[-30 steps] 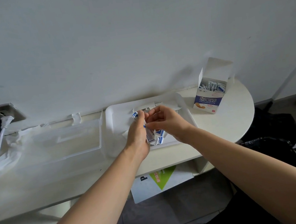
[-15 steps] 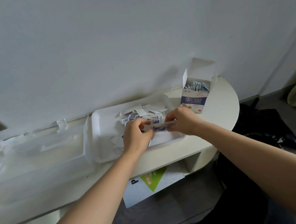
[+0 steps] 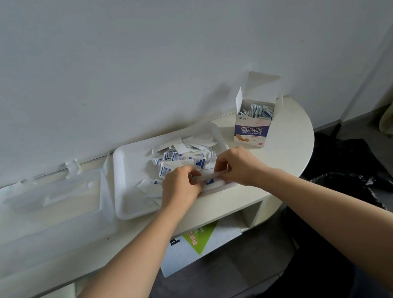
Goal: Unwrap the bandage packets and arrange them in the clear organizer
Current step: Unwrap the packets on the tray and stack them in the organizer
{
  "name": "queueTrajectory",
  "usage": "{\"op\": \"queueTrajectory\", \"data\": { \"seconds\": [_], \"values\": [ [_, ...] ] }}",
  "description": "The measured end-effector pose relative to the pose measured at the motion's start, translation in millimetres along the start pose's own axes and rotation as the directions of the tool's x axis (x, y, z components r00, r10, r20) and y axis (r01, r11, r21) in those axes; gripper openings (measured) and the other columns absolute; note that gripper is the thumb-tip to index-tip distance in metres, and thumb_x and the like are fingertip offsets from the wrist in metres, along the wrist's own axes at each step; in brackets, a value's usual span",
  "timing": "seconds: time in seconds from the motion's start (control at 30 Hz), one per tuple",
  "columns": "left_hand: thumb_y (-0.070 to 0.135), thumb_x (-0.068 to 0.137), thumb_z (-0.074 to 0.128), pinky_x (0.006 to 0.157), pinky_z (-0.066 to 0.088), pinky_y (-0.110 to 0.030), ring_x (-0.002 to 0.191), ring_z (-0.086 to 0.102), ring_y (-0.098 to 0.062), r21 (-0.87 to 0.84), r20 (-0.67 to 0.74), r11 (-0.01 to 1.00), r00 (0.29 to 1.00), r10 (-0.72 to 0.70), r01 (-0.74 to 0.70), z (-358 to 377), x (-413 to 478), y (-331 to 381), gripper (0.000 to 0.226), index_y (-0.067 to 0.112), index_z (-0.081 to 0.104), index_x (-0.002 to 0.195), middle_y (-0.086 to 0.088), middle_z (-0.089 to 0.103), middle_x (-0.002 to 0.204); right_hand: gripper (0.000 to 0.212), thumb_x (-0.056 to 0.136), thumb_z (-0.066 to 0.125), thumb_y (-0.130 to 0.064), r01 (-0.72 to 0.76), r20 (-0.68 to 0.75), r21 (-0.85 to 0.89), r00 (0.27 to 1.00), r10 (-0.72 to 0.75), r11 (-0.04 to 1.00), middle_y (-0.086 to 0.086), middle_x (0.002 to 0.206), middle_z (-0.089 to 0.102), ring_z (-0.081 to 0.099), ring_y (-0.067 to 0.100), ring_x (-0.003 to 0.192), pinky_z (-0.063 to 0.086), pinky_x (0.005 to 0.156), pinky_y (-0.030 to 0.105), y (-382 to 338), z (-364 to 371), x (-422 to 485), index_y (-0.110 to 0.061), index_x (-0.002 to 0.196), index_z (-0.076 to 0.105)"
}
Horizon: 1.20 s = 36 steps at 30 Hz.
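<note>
Fingers (image 3: 189,175) of the left hand (image 3: 181,188) and right hand (image 3: 238,165) pinch the ends of a thin pale bandage strip (image 3: 208,176) at centre frame, above a white round-cornered tray (image 3: 129,184). The clear plastic organizer (image 3: 53,203) lies left on the smooth cream round-ended counter (image 3: 288,150) below a matte wall (image 3: 150,53).

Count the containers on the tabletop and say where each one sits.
3. The clear organizer lies at the left, the white tray sits beside it in the middle, and the open bandage box stands at the far right. Others may be hidden off-frame.
</note>
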<state>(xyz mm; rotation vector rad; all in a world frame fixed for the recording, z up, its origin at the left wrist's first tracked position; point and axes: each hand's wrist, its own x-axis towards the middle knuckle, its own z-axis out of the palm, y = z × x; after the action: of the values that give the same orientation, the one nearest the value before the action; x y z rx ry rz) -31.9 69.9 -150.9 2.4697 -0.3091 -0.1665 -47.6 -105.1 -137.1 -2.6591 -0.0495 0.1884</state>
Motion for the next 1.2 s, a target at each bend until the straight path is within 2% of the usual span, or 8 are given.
{"op": "queueTrajectory", "data": {
  "seconds": [0.23, 0.33, 0.5, 0.63, 0.77, 0.9, 1.07, 1.2],
  "values": [
    [0.021, 0.08, 0.07, 0.068, 0.039, -0.02, 0.09, 0.065, -0.019, 0.03, -0.023, 0.999, 1.0, -0.011, 0.012, 3, 2, -6, 0.019, 0.019, 0.072, 0.099, -0.001, 0.073, 0.093, 0.012, 0.077, 0.068, -0.005, 0.018, -0.016, 0.014, 1.0, -0.018, 1.0, 0.006, 0.082, 0.069, 0.059, 0.02, 0.074, 0.044, 0.066, 0.023, 0, 3, 2, -0.012, 0.086, 0.072],
    [0.023, 0.082, 0.069, 0.067, 0.037, -0.02, 0.09, 0.064, -0.02, 0.045, 0.0, 0.999, 1.0, -0.014, 0.014, 3, 3, -6, 0.017, 0.019, 0.073, 0.098, -0.002, 0.073, 0.092, 0.014, 0.078, 0.066, -0.005, 0.009, -0.011, 0.001, 1.0, -0.009, 1.0, 0.006, 0.083, 0.069, 0.06, 0.02, 0.074, 0.042, 0.066, 0.021, 0, 4, 3, -0.012, 0.088, 0.073],
    [0.021, 0.082, 0.067, 0.06, 0.034, -0.024, 0.078, 0.061, -0.022, -0.009, -0.078, 1.0, 0.997, -0.007, 0.006, -7, 3, -2, 0.009, 0.02, 0.074, 0.087, 0.001, 0.066, 0.073, 0.009, 0.079, 0.072, -0.011, 0.027, -0.106, 0.075, 0.994, -0.019, 0.997, 0.003, 0.079, 0.07, 0.058, 0.014, 0.07, 0.04, 0.065, 0.02, -1, -2, 4, -0.012, 0.087, 0.076],
    [0.023, 0.088, 0.06, 0.065, 0.034, -0.028, 0.083, 0.057, -0.025, -0.046, -0.144, 0.998, 0.989, 0.04, -0.047, -24, 4, -1, 0.011, 0.015, 0.067, 0.086, -0.006, 0.059, 0.092, 0.012, 0.077, 0.078, -0.016, 0.022, -0.16, 0.257, 0.987, 0.02, 0.966, -0.002, 0.074, 0.071, 0.062, 0.011, 0.068, 0.047, 0.066, 0.02, -7, -11, 8, -0.014, 0.089, 0.077],
    [0.025, 0.097, 0.045, 0.072, 0.05, -0.038, 0.076, 0.064, -0.028, -0.139, -0.201, 0.988, 0.979, 0.044, -0.073, -65, 0, -4, 0.021, 0.01, 0.058, 0.088, -0.006, 0.069, 0.083, 0.017, 0.079, 0.078, -0.025, 0.087, -0.165, 0.465, 0.986, -0.01, 0.881, -0.001, 0.073, 0.074, 0.068, 0.015, 0.068, 0.055, 0.069, 0.033, -40, -14, 17, -0.016, 0.093, 0.075],
    [0.019, 0.096, 0.046, 0.068, 0.051, -0.03, 0.066, 0.064, -0.021, -0.157, -0.327, 0.985, 0.945, 0.013, -0.068, -118, -9, -29, 0.018, 0.02, 0.055, 0.08, 0.006, 0.066, 0.066, 0.014, 0.081, 0.073, -0.01, 0.153, -0.168, 0.629, 0.984, -0.058, 0.763, 0.009, 0.071, 0.07, 0.06, 0.017, 0.062, 0.049, 0.064, 0.033, -95, -7, 30, -0.012, 0.094, 0.071],
    [0.017, 0.094, 0.047, 0.059, 0.049, -0.027, 0.055, 0.06, -0.014, -0.201, -0.358, 0.979, 0.93, -0.087, 0.014, -170, -36, -84, 0.02, 0.008, 0.062, 0.084, 0.006, 0.068, 0.066, 0.009, 0.081, 0.073, -0.01, 0.24, -0.137, 0.606, 0.971, -0.197, 0.758, 0.009, 0.072, 0.069, 0.055, 0.009, 0.057, 0.044, 0.058, 0.019, -165, 13, 41, -0.015, 0.089, 0.073],
    [0.022, 0.094, 0.051, 0.058, 0.042, -0.024, 0.053, 0.057, -0.009, -0.223, -0.291, 0.969, 0.942, -0.169, 0.104, -194, -62, -122, 0.023, 0.021, 0.063, 0.075, 0.006, 0.071, 0.067, 0.011, 0.079, 0.076, -0.017, 0.243, -0.097, 0.573, 0.968, -0.23, 0.783, 0.004, 0.079, 0.073, 0.061, 0.007, 0.065, 0.048, 0.068, 0.022, -204, 35, 46, -0.014, 0.09, 0.076]
  ]
}}
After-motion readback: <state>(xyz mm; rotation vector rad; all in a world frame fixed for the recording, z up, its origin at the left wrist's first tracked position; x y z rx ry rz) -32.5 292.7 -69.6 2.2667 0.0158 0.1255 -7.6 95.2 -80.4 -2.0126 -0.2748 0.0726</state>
